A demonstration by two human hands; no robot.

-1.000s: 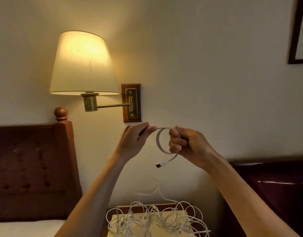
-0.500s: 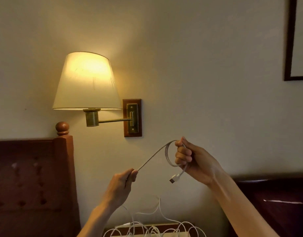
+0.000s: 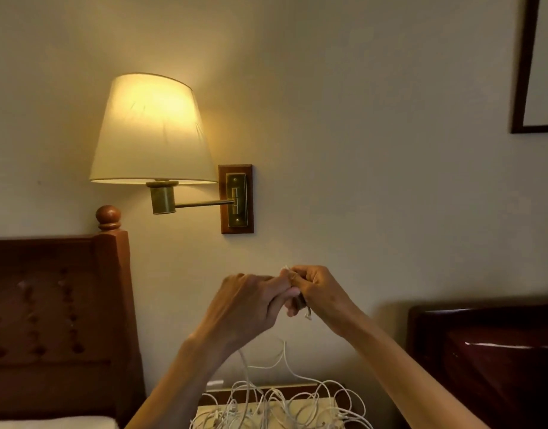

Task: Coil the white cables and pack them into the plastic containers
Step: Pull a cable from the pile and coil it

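Both hands are raised in front of the wall, touching each other. My right hand [image 3: 316, 292] grips a small coil of white cable [image 3: 301, 301], mostly hidden in its curled fingers; a plug end [image 3: 308, 315] hangs below the fist. My left hand [image 3: 251, 301] holds the same cable against the right hand's fingers, and a strand [image 3: 244, 363] runs down from it. A tangled heap of white cables [image 3: 278, 407] lies on the bedside table [image 3: 300, 388] at the bottom. No plastic container is in view.
A lit wall lamp [image 3: 152, 131] on a brass arm hangs above left. A dark wooden headboard [image 3: 56, 320] stands at left, a second glossy dark headboard [image 3: 489, 357] at right. A framed picture [image 3: 535, 66] hangs at the upper right.
My left hand rose from its low position and came back to the right hand, bringing the stretched cable in. The loop is now closed inside the right hand's fingers.
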